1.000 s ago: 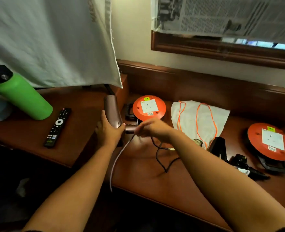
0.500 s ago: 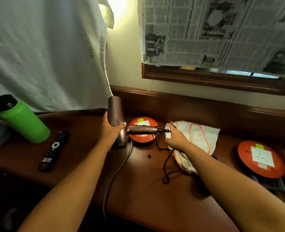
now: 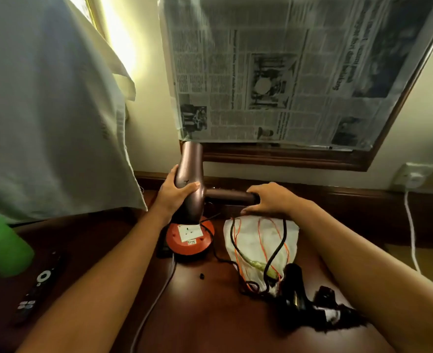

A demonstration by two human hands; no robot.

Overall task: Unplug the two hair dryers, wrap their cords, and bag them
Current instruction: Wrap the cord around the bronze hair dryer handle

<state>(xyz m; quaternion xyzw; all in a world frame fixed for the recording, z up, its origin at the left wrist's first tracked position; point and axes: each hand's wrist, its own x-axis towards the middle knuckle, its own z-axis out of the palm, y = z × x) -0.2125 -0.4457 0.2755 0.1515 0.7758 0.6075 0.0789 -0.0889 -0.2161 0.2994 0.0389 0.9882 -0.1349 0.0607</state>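
My left hand (image 3: 176,196) grips the barrel of a bronze-pink hair dryer (image 3: 191,174), held up above the desk with its barrel upright. Its handle points right, and my right hand (image 3: 271,198) is curled round the handle's end, where the black cord (image 3: 276,250) leaves it. That cord hangs in loops over a white drawstring bag (image 3: 258,235) with orange strings, which lies flat on the desk. A second, black hair dryer (image 3: 295,289) lies on the desk below the bag, with its cord bunched beside it.
An orange cord-reel socket (image 3: 190,238) sits under the raised dryer, with a grey cable (image 3: 154,301) running off the desk's front edge. A remote (image 3: 35,286) and a green bottle (image 3: 0,248) lie at the left. A white cloth hangs at the upper left. A wall socket (image 3: 412,175) with a white cable is at the right.
Both hands have lifted the bronze-pink dryer higher off the desk. My right hand moved from the cord near the bag up to the handle's end, and the camera tilted upward.
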